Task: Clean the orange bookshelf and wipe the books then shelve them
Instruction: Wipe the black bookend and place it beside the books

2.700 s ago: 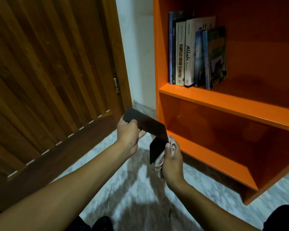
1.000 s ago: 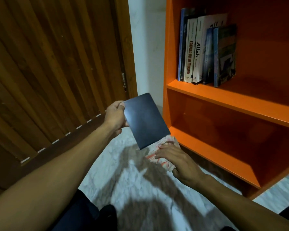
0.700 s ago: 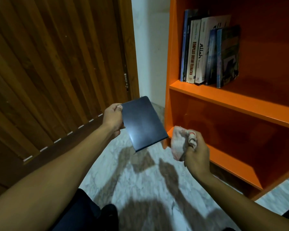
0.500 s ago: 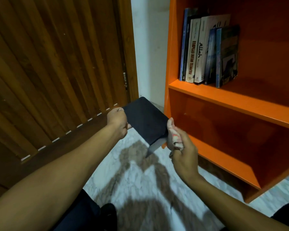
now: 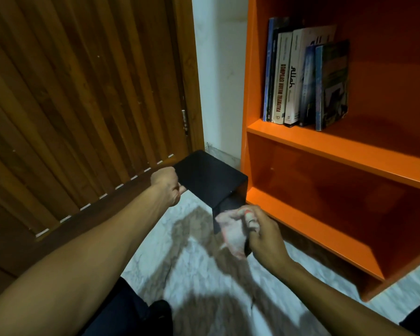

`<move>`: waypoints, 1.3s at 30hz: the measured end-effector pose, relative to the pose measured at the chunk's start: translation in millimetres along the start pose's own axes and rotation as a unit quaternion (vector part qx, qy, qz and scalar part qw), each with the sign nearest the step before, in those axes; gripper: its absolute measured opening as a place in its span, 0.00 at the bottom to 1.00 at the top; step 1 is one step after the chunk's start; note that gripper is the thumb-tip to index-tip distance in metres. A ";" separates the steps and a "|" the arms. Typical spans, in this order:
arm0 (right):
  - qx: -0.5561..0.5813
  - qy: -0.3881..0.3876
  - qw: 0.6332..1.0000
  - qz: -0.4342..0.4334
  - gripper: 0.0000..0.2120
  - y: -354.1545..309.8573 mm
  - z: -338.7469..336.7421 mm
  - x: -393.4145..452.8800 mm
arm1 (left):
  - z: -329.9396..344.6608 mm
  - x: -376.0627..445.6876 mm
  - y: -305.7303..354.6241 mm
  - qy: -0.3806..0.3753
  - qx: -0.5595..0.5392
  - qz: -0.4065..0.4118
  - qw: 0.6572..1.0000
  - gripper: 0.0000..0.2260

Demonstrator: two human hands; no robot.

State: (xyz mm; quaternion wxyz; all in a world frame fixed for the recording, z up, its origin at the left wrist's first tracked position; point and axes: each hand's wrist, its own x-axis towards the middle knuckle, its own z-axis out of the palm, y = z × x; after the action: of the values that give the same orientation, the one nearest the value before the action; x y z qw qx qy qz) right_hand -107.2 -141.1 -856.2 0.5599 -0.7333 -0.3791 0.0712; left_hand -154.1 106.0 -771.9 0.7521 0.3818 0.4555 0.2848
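Observation:
My left hand (image 5: 168, 184) grips the left edge of a thin dark book (image 5: 209, 180), held open and tilted over the floor. My right hand (image 5: 262, 229) holds a crumpled white and red cloth (image 5: 230, 230) against the book's lower flap; the cloth looks blurred. The orange bookshelf (image 5: 337, 151) stands to the right. Several books (image 5: 306, 78) stand upright at the left end of its upper shelf. The two lower shelves hold nothing I can see.
A brown slatted wooden door (image 5: 83, 105) fills the left side. A white wall strip (image 5: 218, 81) separates it from the shelf. Pale marble floor (image 5: 180, 263) lies below my arms, and my dark-clothed knees show at the bottom edge.
The book tipped from a flat tilted face to an open, tent-like pose. My right hand went from clear of the book back onto its lower flap with the cloth.

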 end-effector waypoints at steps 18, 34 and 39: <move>0.140 0.052 0.961 0.234 0.05 -16.1 -40.8 45.6 | 17.1 -71.2 -31.5 -0.314 0.391 0.171 0.848 0.12; 0.366 0.225 0.822 0.375 0.13 -26.5 -71.1 62.0 | 22.2 -59.5 -36.9 -0.229 0.266 0.127 0.928 0.12; 0.154 0.259 0.908 0.290 0.13 -23.7 -41.9 63.0 | 31.5 -68.5 -45.7 -0.227 0.238 0.145 0.933 0.12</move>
State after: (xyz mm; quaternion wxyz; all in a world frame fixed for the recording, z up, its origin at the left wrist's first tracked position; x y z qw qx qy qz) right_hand -52.0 -131.1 -800.0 0.6987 -0.7085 0.0248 0.0954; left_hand -150.9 18.0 -768.7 0.6731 0.6659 0.2668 0.1797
